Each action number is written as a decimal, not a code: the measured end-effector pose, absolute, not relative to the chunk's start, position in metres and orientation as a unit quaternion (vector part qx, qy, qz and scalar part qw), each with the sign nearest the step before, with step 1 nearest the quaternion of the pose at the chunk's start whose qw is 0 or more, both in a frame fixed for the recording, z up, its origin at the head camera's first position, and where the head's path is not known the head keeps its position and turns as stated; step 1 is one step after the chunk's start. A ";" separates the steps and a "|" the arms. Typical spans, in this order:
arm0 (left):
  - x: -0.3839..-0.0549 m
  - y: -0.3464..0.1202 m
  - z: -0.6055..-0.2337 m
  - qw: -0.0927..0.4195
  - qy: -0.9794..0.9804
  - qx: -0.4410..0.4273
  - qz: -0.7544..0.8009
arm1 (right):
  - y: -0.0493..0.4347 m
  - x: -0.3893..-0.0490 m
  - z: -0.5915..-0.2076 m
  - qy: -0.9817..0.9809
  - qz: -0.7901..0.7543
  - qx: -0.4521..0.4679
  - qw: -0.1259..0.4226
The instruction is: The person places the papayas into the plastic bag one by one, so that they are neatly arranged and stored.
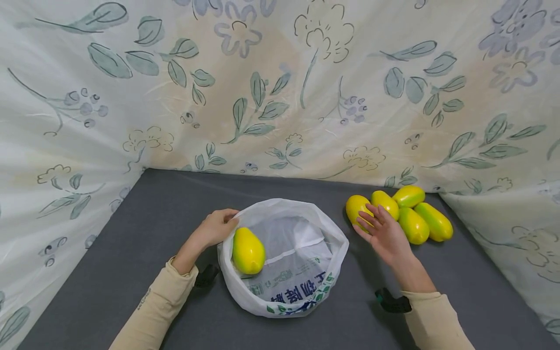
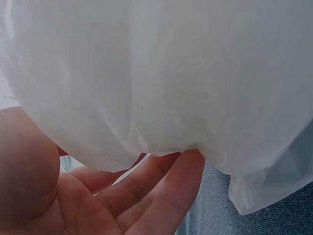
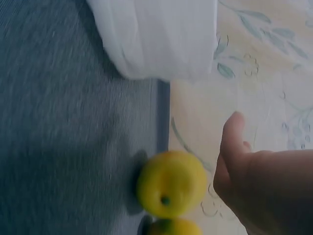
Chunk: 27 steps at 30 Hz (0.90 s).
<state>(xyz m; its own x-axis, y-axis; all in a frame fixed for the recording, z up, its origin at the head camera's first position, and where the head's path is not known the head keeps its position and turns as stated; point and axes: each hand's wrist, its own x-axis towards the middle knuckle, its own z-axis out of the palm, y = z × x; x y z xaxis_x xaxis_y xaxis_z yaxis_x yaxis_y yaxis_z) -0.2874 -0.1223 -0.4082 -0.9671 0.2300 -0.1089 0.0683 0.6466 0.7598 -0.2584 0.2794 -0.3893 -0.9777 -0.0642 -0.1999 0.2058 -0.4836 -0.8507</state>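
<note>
A white plastic bag (image 1: 280,311) with green and blue print stands with its mouth wide and its rim rolled. One smooth yellow mango-like fruit (image 1: 249,251) lies inside, against the left wall. My left hand (image 1: 216,227) grips the bag's left rim; in the left wrist view its fingers (image 2: 171,191) curl against the white plastic. Over toward the right, my right hand (image 1: 387,236) is held up with spread fingers and nothing in it. It partly covers the leftmost yellow fruit (image 1: 356,206) of a group; whether it touches that fruit I cannot tell.
More yellow-green fruits (image 1: 413,226) lie close together at the back right of the dark grey table (image 1: 175,194). A flower-patterned cloth (image 1: 280,97) hangs behind and at both sides. Dark bands (image 1: 393,302) sit by both wrists.
</note>
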 end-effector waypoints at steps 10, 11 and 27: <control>-0.287 -0.123 -0.408 0.099 0.906 0.074 0.404 | 0.301 -0.261 -0.392 0.529 -0.834 0.154 0.037; -0.287 -0.123 -0.408 0.099 0.907 0.073 0.403 | 0.302 -0.261 -0.393 0.528 -0.834 0.161 0.031; -0.287 -0.122 -0.409 0.096 0.905 0.072 0.408 | 0.313 -0.266 -0.410 0.609 -0.761 0.223 -0.023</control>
